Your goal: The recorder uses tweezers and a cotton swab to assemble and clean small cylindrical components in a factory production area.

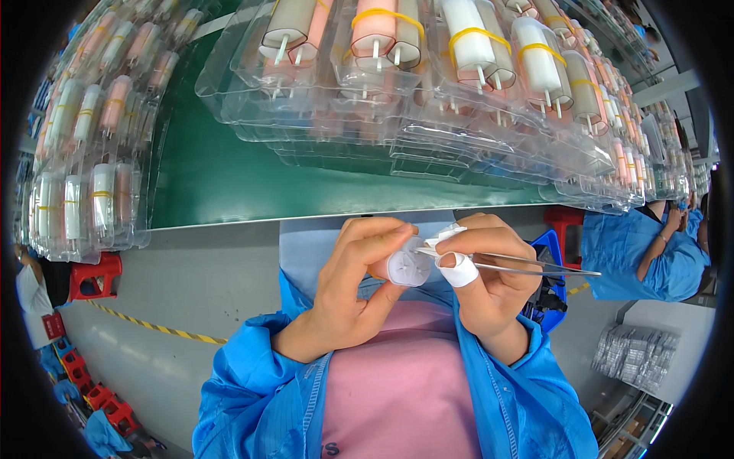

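Close over the pink lap, the left hand [355, 287] is clamped round a small white cylindrical roller [407, 268], end turned up for access; the right hand [489, 279], thumb taped, pinches slim metal tweezers [527, 264] against that end

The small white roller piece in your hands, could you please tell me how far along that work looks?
Done, it seems: many banded roller bundles already sit in clear trays on the green bench. In hand: the left hand holds a small white roller piece while the right hand works metal tweezers at its end. Left: this piece is not yet in any tray; how many remain cannot be seen.
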A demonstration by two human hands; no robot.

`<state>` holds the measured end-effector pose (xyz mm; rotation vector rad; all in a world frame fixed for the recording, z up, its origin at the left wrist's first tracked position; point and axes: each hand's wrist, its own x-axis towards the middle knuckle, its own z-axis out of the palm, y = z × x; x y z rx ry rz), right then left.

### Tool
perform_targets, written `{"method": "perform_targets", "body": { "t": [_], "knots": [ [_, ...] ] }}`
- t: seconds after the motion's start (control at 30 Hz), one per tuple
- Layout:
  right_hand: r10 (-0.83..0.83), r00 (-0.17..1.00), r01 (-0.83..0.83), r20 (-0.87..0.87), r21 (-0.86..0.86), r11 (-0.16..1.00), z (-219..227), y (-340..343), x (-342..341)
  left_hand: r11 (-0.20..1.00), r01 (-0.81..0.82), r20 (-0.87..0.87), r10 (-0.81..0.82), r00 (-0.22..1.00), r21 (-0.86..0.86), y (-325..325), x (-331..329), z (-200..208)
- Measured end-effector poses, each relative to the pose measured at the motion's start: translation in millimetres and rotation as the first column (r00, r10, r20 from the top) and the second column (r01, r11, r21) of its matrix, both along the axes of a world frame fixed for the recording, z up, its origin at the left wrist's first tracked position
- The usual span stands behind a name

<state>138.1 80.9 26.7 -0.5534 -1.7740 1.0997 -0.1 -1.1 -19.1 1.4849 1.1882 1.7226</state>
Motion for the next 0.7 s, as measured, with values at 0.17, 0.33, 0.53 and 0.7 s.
{"method": "perform_targets", "body": {
  "t": [0.17, 0.33, 0.53, 0.7],
  "knots": [
    [-0.019, 0.999, 0.017, 0.044, 0.048, 0.999, -0.3, 0.7, -1.4, 1.000, -0.013, -0.022, 0.014, 1.000, 0.016, 0.8, -0.4, -1.3],
    [-0.026, 0.997, 0.022, 0.066, 0.068, 0.997, 2.3, 0.7, -3.0, 0.999, -0.035, -0.039, 0.036, 0.999, 0.030, -0.2, 0.0, -3.5],
    [0.001, 0.992, -0.004, 0.122, 0.027, 1.000, 8.9, 4.1, -3.6, 0.985, -0.086, -0.385, 0.138, 0.912, 0.150, 5.2, -8.1, 0.8],
    [0.072, 0.997, -0.073, -0.014, -0.114, 0.991, 5.4, 10.1, -3.3, 0.999, -0.030, -0.130, 0.025, 0.991, -0.037, -1.5, -4.7, 3.8]
  ]
}}
